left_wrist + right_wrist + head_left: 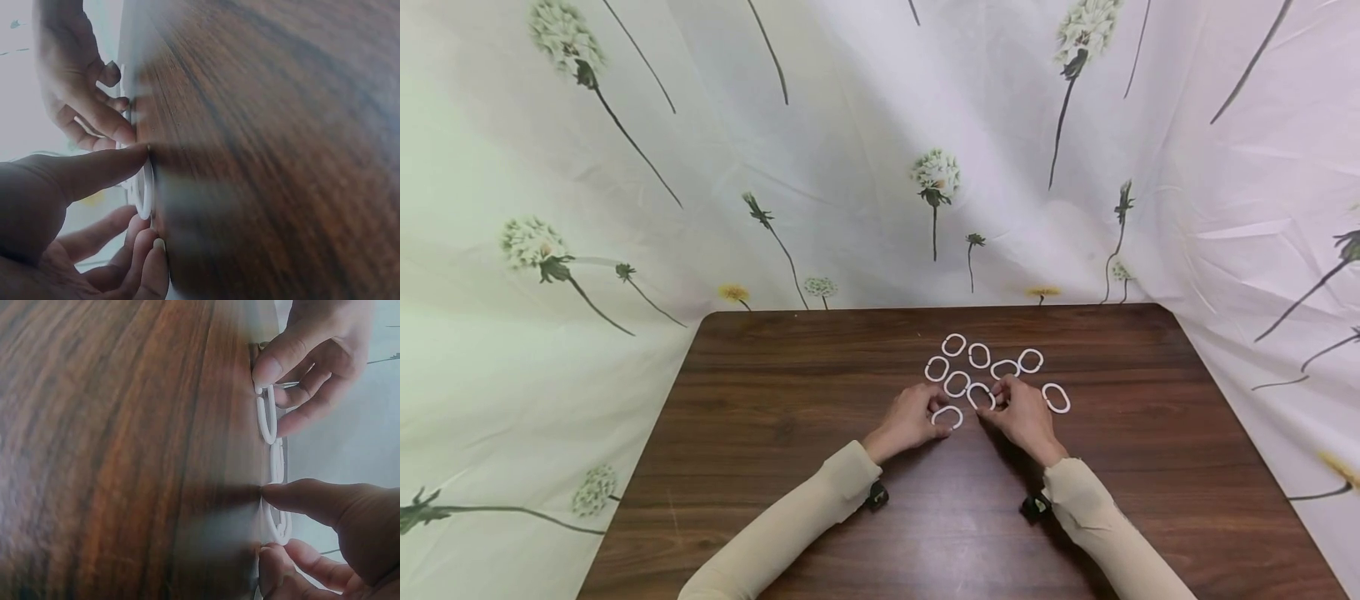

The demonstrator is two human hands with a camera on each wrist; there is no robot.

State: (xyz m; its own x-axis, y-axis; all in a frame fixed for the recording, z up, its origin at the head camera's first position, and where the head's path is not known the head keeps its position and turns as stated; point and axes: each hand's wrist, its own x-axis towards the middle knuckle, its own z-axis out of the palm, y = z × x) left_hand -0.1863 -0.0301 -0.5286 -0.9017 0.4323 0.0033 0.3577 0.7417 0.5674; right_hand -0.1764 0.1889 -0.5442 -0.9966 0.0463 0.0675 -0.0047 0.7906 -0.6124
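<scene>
My left hand [912,419] holds a white oval curtain ring [961,417] between thumb and fingers, low over the brown table. Close on its right, my right hand [1022,418] has thumb and fingers at opposite sides of a second white curtain ring [970,398]. In the left wrist view, the left thumb lies at one end of its ring [149,194] and the fingers at the other. From the right wrist, the right thumb touches the near end of its ring [269,520], fingertips at the far end. Both rings stay close to the tabletop.
More white rings lie loosely grouped beyond the hands, among them one ring [966,384] beside the right hand's ring. Another ring [1067,405] lies right of the right hand. A white flowered cloth [865,233] hangs behind the wooden table [760,375].
</scene>
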